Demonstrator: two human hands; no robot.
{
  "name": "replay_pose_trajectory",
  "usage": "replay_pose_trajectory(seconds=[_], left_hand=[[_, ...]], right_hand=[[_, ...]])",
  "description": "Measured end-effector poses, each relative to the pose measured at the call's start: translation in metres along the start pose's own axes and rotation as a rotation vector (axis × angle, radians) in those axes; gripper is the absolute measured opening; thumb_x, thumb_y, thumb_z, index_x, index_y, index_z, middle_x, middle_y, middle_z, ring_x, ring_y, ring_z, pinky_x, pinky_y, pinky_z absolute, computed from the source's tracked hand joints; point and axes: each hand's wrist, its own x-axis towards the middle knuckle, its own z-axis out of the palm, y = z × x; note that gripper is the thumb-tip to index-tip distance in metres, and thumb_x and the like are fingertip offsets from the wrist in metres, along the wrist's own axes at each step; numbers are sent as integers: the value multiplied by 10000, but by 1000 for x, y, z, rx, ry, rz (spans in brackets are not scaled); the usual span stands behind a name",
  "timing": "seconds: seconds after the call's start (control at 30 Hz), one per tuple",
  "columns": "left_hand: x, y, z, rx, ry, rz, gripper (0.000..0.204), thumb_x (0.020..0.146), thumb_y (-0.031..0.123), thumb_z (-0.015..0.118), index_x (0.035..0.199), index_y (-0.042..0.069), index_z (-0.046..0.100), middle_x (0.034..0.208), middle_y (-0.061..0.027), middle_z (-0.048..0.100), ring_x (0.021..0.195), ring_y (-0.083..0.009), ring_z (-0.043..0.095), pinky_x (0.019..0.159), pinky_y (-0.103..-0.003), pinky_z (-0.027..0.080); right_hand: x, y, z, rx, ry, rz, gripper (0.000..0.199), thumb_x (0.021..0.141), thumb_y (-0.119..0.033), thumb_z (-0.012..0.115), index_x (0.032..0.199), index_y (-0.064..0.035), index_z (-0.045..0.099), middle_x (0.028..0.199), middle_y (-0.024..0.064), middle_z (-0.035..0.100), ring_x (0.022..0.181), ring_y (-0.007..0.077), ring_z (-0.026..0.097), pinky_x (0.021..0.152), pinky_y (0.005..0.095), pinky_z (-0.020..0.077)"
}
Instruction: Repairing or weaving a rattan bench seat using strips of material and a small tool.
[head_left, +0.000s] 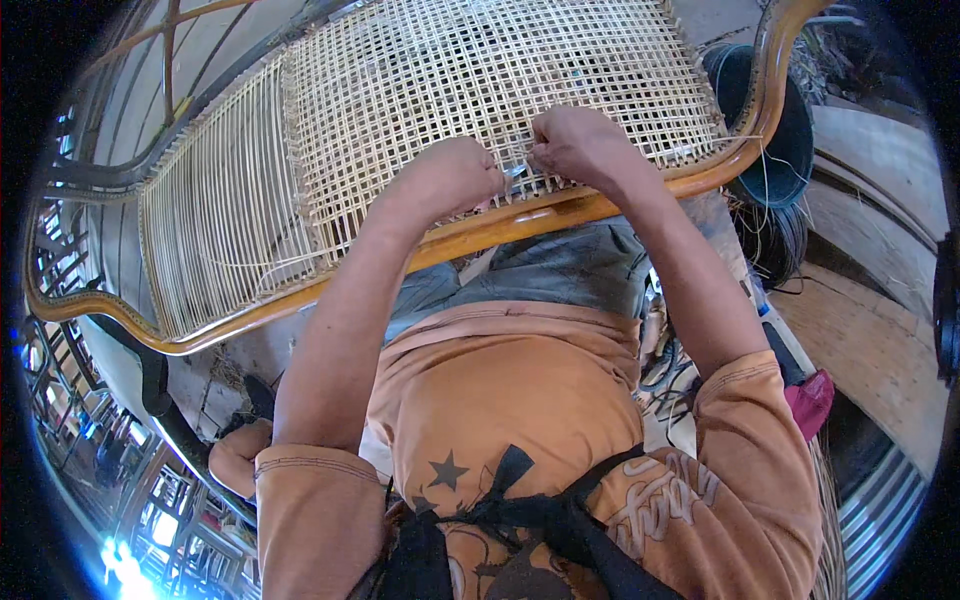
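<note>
A curved wooden chair frame (560, 212) lies across in front of me, strung with pale woven cane (400, 90). My left hand (455, 178) is closed in a fist at the near edge of the weave, just above the frame's rail. Close to its right, my right hand (582, 145) is also closed, knuckles up, over the cane. A small bluish-white glint (516, 171) shows in the gap between the two hands; its kind is unclear. What the fingers grip is hidden behind the backs of the hands.
On the left, a panel of parallel cane strands (225, 200) has no cross weave. A dark green bucket (775, 130) stands at the right, above coiled dark strands (770, 240). Wooden boards (870, 330) lie further right, beside a magenta cloth (808, 402). Loose strands stick out near the frame's right bend.
</note>
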Motion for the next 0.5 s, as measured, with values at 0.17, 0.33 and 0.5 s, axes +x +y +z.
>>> replay_pose_trajectory(seconds=[0.17, 0.33, 0.5], left_hand=[[14, -12, 14, 164, 132, 100, 338, 789, 327, 555, 716, 14, 658, 642, -155, 625, 595, -286, 611, 598, -410, 486], [11, 8, 13, 417, 264, 138, 293, 796, 314, 580, 765, 37, 668, 712, -176, 636, 697, -336, 638, 635, -459, 496], [-1, 7, 24, 491, 364, 221, 248, 826, 290, 575, 799, 51, 636, 725, -157, 642, 699, -318, 643, 610, -438, 499]], right_hand=[[-2, 1, -1, -12, 31, -96, 235, 769, -268, 597, 782, -34, 620, 660, 136, 596, 615, 259, 589, 584, 361, 462], [-12, 20, -21, 302, -195, -27, 250, 812, -245, 597, 760, -2, 575, 591, 52, 510, 552, 143, 482, 524, 320, 409], [-10, 23, -24, 114, -227, -118, 185, 792, -168, 591, 779, 17, 579, 588, 53, 525, 539, 132, 483, 522, 318, 408]])
